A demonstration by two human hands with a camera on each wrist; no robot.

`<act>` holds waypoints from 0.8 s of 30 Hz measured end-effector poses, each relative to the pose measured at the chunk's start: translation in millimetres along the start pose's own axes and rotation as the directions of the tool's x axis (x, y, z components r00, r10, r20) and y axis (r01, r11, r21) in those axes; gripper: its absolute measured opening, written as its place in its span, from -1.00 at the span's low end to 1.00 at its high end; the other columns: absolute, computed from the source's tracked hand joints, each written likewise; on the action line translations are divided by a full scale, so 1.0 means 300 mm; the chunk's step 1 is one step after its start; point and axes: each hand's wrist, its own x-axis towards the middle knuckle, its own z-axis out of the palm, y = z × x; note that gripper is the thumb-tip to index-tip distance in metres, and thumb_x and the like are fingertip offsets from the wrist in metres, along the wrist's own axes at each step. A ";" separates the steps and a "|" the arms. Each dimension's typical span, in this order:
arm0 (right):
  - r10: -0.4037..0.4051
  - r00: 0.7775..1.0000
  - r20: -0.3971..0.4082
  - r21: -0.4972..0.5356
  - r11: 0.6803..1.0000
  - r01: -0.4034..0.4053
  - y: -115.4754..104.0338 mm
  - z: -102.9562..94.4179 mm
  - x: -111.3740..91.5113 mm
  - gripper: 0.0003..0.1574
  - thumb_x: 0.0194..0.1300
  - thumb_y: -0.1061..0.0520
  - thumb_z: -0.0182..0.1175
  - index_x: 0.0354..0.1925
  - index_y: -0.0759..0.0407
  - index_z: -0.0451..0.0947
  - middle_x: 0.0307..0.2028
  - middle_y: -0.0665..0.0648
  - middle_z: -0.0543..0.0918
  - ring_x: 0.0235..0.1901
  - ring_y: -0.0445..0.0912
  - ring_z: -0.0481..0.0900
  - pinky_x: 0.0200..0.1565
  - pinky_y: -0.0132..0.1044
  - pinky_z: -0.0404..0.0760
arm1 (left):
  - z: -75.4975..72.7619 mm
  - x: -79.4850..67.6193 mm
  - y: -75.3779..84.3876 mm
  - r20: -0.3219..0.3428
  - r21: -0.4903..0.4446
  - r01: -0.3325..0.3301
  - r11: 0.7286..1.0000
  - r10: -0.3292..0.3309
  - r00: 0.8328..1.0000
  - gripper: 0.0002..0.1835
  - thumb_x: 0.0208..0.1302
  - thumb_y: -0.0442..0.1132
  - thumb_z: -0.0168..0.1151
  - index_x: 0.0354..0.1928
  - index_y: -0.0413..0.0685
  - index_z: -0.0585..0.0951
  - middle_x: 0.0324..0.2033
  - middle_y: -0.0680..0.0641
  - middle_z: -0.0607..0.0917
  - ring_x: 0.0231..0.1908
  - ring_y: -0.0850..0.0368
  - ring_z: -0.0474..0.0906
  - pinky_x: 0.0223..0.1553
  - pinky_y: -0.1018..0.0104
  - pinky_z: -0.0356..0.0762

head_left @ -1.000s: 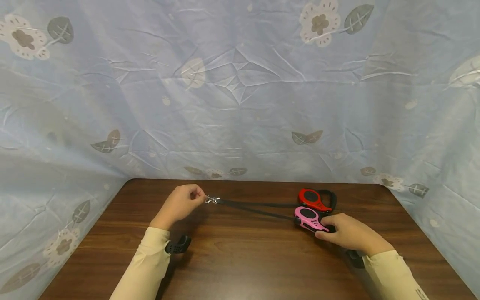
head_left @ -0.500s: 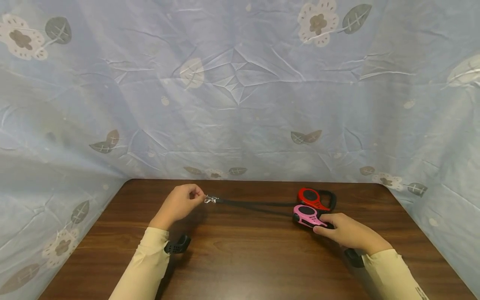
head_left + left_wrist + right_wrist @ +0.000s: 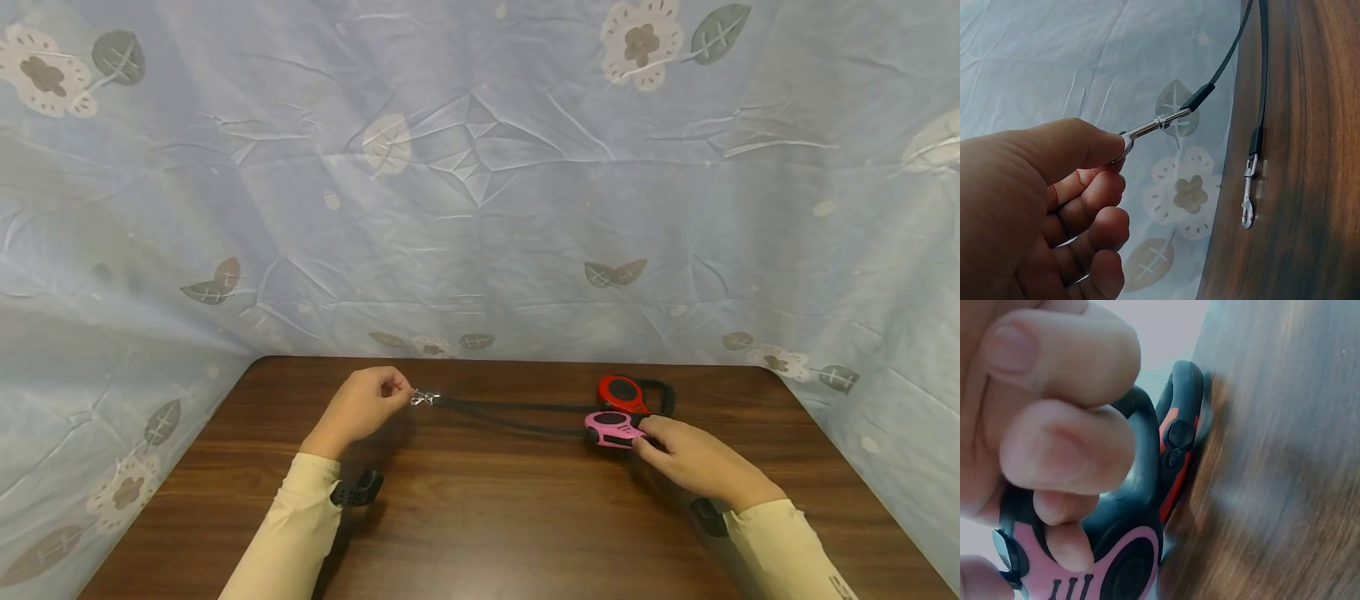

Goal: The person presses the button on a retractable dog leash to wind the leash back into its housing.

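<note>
My left hand [image 3: 358,412] pinches a metal snap hook [image 3: 1150,127] between thumb and index finger, at the end of a dark leash strap. Beside it, in the left wrist view, a second snap hook [image 3: 1247,197] lies on the table. At the right, my right hand [image 3: 697,460] grips the black handle of a pink retractable dog leash [image 3: 611,423]; the fingers curl round that handle in the right wrist view. Just behind the pink one lies a red retractable dog leash [image 3: 621,392]. Two dark straps run between the hooks and the leash cases, the nearer one [image 3: 517,426] bowed.
Everything is on a brown wooden table [image 3: 480,517]. A pale blue sheet [image 3: 480,250] with flowers and leaves hangs behind the table and at both sides. Each wrist bears a black band.
The pink leash has turned a little and shifted slightly back towards the red one, with my right hand. Its strap has gone from straight to bowed. My left hand stays in place.
</note>
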 end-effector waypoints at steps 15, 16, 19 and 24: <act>0.006 0.995 -0.103 -0.002 1.000 -0.007 0.002 -0.003 -0.003 -0.81 0.61 -0.12 0.04 -0.22 -0.16 0.40 -0.42 -0.17 0.38 -0.43 -0.29 0.36 -0.34 -0.31 0.33 | -0.003 0.005 0.004 -0.009 -0.008 -0.002 1.000 0.002 1.000 -0.89 0.42 -0.17 0.27 -0.29 0.03 0.69 -0.46 0.10 0.61 -0.44 0.16 0.47 -0.32 0.21 0.46; -0.001 0.994 -0.112 -0.018 1.000 -0.001 0.002 -0.002 -0.003 -0.82 0.60 -0.12 0.06 -0.22 -0.17 0.40 -0.41 -0.18 0.38 -0.43 -0.30 0.36 -0.34 -0.31 0.34 | -0.004 0.005 0.004 -0.011 -0.006 -0.001 1.000 0.001 1.000 -0.89 0.42 -0.17 0.27 -0.29 0.04 0.69 -0.45 0.10 0.62 -0.44 0.16 0.48 -0.32 0.21 0.46; -0.041 0.989 -0.140 -0.064 0.997 0.032 0.002 0.000 0.000 -0.87 0.55 -0.10 0.14 -0.20 -0.18 0.43 -0.39 -0.22 0.40 -0.41 -0.31 0.38 -0.32 -0.29 0.39 | -0.004 0.004 0.007 -0.009 -0.007 0.001 1.000 -0.001 1.000 -0.89 0.43 -0.16 0.27 -0.29 0.05 0.69 -0.45 0.10 0.62 -0.44 0.16 0.48 -0.32 0.20 0.46; -0.154 0.965 -0.211 -0.128 0.983 0.129 0.009 0.012 0.006 -0.87 0.43 -0.03 0.29 -0.19 -0.14 0.49 -0.34 -0.23 0.40 -0.43 -0.33 0.36 -0.34 -0.32 0.44 | -0.005 0.001 0.011 -0.010 -0.018 0.002 1.000 -0.002 1.000 -0.88 0.43 -0.16 0.27 -0.28 0.03 0.70 -0.45 0.10 0.62 -0.43 0.16 0.48 -0.32 0.20 0.46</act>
